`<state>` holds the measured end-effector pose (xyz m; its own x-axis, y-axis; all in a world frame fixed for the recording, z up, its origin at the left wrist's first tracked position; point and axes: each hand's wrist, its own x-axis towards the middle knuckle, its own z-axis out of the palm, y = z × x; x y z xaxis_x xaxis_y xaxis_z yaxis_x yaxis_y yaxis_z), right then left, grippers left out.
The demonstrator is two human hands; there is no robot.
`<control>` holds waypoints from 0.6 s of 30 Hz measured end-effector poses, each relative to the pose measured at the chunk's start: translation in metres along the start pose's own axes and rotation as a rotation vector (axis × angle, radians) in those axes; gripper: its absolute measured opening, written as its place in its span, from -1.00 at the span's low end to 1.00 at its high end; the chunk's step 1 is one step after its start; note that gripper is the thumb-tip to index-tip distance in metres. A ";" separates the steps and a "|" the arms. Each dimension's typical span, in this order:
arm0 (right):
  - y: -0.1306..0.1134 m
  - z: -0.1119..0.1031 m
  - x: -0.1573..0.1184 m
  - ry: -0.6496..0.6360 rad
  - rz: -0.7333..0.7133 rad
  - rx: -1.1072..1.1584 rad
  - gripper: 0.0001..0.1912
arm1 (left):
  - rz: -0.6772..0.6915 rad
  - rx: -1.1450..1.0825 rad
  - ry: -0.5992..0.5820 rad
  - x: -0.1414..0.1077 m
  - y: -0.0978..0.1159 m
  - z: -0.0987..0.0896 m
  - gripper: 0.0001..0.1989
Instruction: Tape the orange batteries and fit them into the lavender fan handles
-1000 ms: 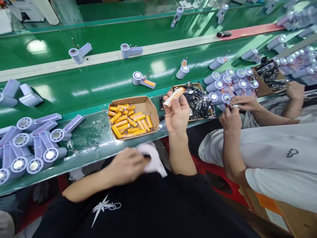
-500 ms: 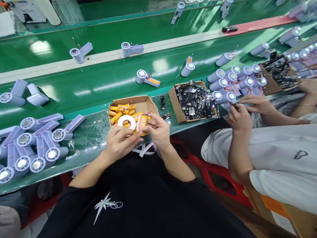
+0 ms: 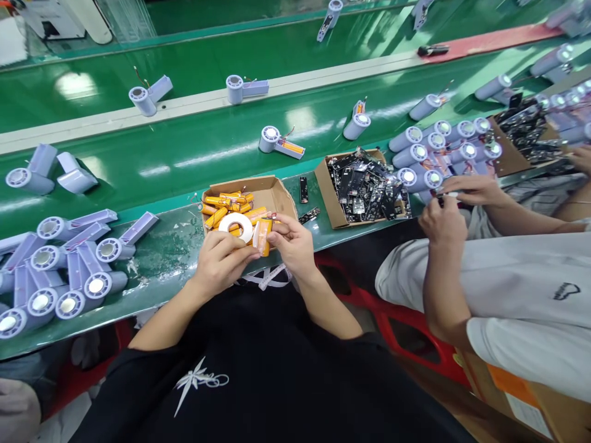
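Observation:
Between the fingers of my left hand (image 3: 218, 261) is a white roll of tape (image 3: 247, 228), held flat above a cardboard box (image 3: 282, 198). My right hand (image 3: 295, 246) pinches an orange-wrapped battery (image 3: 263, 236) just right of the roll. A whitish strip lies against the battery's left side. Under both hands, the box holds several more orange batteries (image 3: 216, 217). A loose white strip (image 3: 273, 278) hangs below my hands at the table's edge.
A box of black circuit boards (image 3: 357, 191) stands to the right, with a loose board (image 3: 303, 190) beside it. Purple fan housings (image 3: 83, 258) crowd the left; others ride the green conveyor (image 3: 194, 147). A co-worker's hands (image 3: 447, 209) work at right.
My left hand has drawn slightly down and left from the battery, uncovering more of it. Housings on the near belt have shifted a little to the right.

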<state>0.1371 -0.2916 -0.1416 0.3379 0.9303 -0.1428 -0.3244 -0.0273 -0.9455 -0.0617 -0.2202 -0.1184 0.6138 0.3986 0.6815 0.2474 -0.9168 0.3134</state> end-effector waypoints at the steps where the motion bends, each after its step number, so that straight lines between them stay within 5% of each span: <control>1: 0.001 0.000 0.000 -0.038 0.007 0.016 -0.20 | -0.008 -0.009 0.008 0.000 -0.001 0.001 -0.96; 6: 0.005 0.000 -0.002 -0.263 0.077 0.086 0.05 | -0.054 -0.068 0.017 0.008 0.002 0.001 -0.88; 14: 0.004 -0.005 -0.002 -0.409 0.058 -0.047 -0.08 | -0.143 -0.138 0.037 0.017 0.004 -0.008 -0.73; 16: 0.003 -0.005 -0.004 -0.422 0.029 -0.178 -0.16 | -0.250 -0.109 0.102 0.021 0.003 -0.016 -0.66; 18: 0.002 -0.007 -0.006 -0.427 -0.001 -0.264 -0.21 | -0.321 -0.082 0.293 0.026 0.005 -0.028 -0.68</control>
<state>0.1404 -0.2994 -0.1451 -0.0715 0.9956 -0.0612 -0.0713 -0.0663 -0.9953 -0.0658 -0.2143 -0.0807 0.2744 0.6636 0.6960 0.3234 -0.7452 0.5831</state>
